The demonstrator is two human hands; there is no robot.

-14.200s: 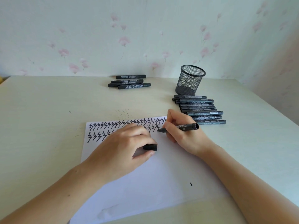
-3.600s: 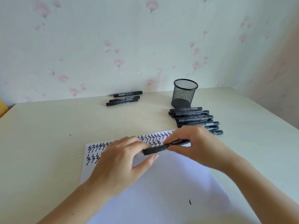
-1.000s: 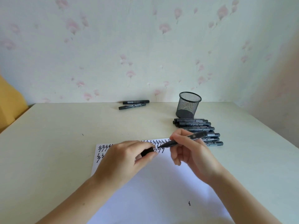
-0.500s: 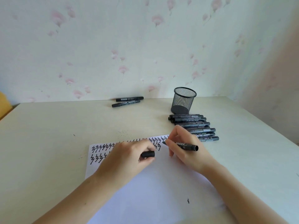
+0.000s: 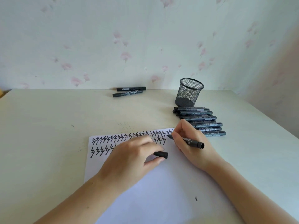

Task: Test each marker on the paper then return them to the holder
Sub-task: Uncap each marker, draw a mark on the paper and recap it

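On the paper (image 5: 161, 191), near its far edge: right hand (image 5: 192, 147) has fingers curled round an uncapped marker (image 5: 187, 140), pen grip; tip down at the paper right after the last zigzag mark (image 5: 129, 139) of row 2, can't tell if tip is actually touching; butt end points back-right over the hand; left hand (image 5: 129, 160) rests on the paper just left of that, thumb + fingers pinching the loose cap (image 5: 161, 154), cap lying roughly sideways, partly covering row 2 marks; marks = two rows of black zigzags along the paper's far edge, row 1 full width, row 2 runs from the left edge to the tip; one small stray squiggle (image 5: 196, 198) near the paper's near-right part; holder (image 5: 189, 92) = black mesh cup, upright, beyond the paper's far-right corner, nothing visible inside; stack of capped markers (image 5: 199, 121) lying side by side btwn holder and paper corner, nearest ones just beside the right hand; 2 more capped markers (image 5: 129, 91) lying well left of the holder, by the wall (image 5: 145, 38); all on a pale table (image 5: 48, 126).
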